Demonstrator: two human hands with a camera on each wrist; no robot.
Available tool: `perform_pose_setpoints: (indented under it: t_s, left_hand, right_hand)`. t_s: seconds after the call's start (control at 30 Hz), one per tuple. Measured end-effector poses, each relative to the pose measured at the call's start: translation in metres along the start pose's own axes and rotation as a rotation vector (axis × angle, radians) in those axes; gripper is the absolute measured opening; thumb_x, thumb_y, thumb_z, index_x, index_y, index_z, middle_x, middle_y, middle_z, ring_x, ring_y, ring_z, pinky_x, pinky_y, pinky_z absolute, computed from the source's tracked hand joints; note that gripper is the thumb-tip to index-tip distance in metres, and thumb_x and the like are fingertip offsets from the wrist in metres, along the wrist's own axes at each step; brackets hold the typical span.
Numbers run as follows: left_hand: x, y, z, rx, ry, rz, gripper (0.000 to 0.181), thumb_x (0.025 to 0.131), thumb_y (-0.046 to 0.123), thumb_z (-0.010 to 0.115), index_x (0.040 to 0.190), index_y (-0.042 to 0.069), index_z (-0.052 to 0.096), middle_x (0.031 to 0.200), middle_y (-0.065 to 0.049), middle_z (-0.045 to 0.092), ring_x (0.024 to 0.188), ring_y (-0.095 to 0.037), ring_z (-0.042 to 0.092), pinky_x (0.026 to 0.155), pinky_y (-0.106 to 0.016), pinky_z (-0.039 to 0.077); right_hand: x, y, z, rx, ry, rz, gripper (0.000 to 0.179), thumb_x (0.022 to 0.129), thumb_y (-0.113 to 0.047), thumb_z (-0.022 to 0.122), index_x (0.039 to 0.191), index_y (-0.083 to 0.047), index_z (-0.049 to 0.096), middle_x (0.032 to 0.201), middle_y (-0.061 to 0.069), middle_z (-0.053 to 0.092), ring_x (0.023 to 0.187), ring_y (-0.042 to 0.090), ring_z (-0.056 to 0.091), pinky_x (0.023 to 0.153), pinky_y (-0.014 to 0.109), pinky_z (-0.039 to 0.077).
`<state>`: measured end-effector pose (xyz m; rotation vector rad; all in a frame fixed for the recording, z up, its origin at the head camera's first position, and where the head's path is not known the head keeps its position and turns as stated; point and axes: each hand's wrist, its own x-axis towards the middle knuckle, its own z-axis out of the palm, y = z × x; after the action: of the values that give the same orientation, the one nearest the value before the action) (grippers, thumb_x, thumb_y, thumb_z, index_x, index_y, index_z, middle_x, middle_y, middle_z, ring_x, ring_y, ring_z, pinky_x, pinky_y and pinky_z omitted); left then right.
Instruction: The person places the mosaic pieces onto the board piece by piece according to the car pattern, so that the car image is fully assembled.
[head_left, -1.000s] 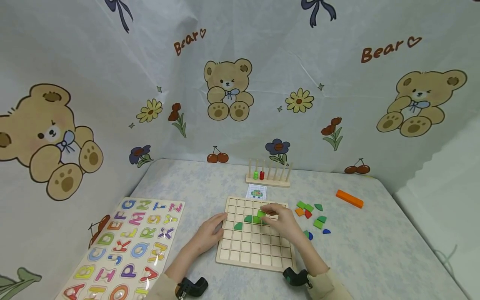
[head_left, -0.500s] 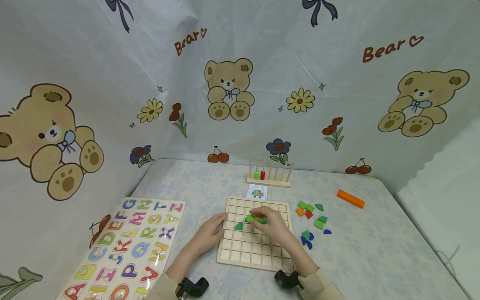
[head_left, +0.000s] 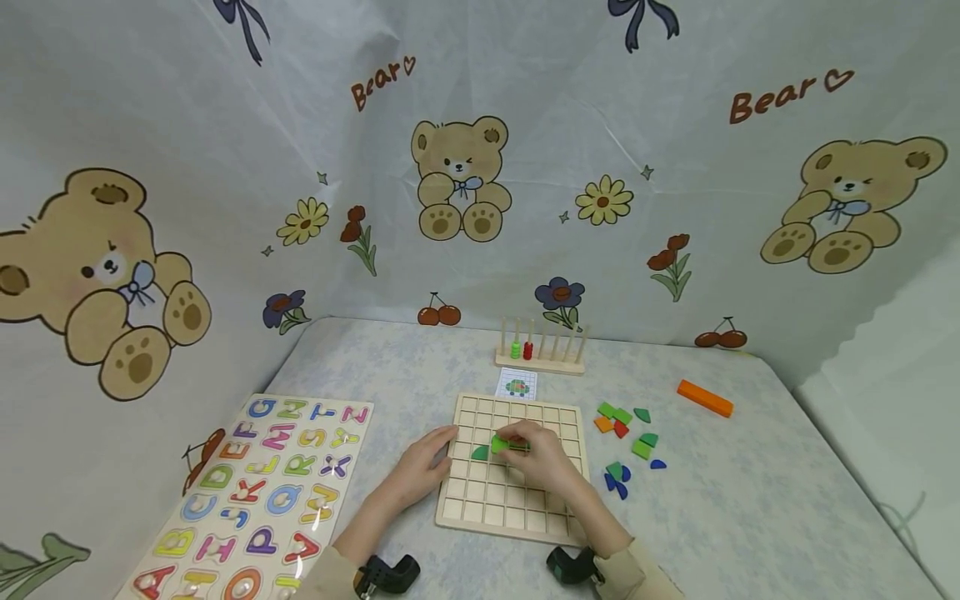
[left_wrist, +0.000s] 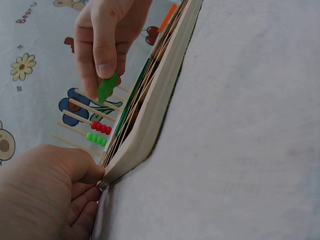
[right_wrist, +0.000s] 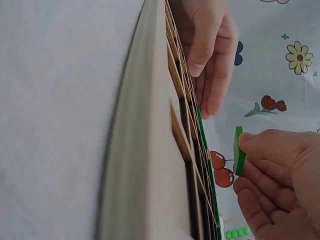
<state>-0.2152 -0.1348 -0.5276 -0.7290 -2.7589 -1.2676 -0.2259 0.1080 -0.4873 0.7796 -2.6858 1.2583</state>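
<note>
1. Right hand (head_left: 546,458): thumb and fingers pinched a green square tile (head_left: 499,445) (raised clear of the surface) above the wooden grid board (head_left: 510,510).
2. Left hand (head_left: 415,469): relaxed fingers rested against the grid board's left edge.
3. Dark green curved tile (head_left: 480,453): lay on the grid board, between the hands.
4. Loose coloured tiles (head_left: 641,450): lay to the right hand's right.
5. Bead stand (head_left: 551,365): stood beyond both hands.

The person wears pale beige sleeves (head_left: 636,573). A curved black device (head_left: 393,575) protrudes beside each one. The left hand (head_left: 415,472) and right hand (head_left: 542,458) are bare.
</note>
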Motion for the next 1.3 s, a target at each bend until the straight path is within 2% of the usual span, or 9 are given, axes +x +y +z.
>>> perform_pose_setpoints:
  t_s: [0.33,0.67,1.3]
  left_hand:
    - [0.004,0.002,-0.001,0.017,0.007,-0.004,0.05,0.095,0.008,0.052,0.142,-0.001,0.039,0.144,-0.015,0.04,0.133,-0.028,0.036,0.107,-0.043,0.032]
    - [0.003,0.001,-0.002,0.027,0.004,0.004,0.05,0.094,0.008,0.053,0.142,0.0,0.04,0.144,-0.015,0.04,0.133,-0.028,0.035,0.108,-0.042,0.032]
    - [0.0,0.0,0.001,0.01,0.014,0.011,0.05,0.095,0.007,0.052,0.142,-0.001,0.039,0.144,-0.016,0.04,0.133,-0.028,0.036,0.107,-0.043,0.033]
  right_hand:
    - [-0.001,0.009,0.005,0.007,-0.015,-0.069,0.024,0.082,-0.006,0.073,0.106,-0.004,0.069,0.099,0.002,0.065,0.089,0.017,0.061,0.075,0.027,0.053]
    - [-0.003,0.015,0.01,-0.107,0.0,-0.163,0.028,0.08,-0.007,0.075,0.107,-0.004,0.068,0.101,0.003,0.064,0.091,0.014,0.058,0.076,0.028,0.051]
    - [-0.004,0.017,0.012,-0.098,-0.001,-0.166,0.026,0.081,-0.007,0.074,0.107,-0.006,0.068,0.102,0.003,0.064,0.09,0.014,0.058,0.075,0.027,0.051]
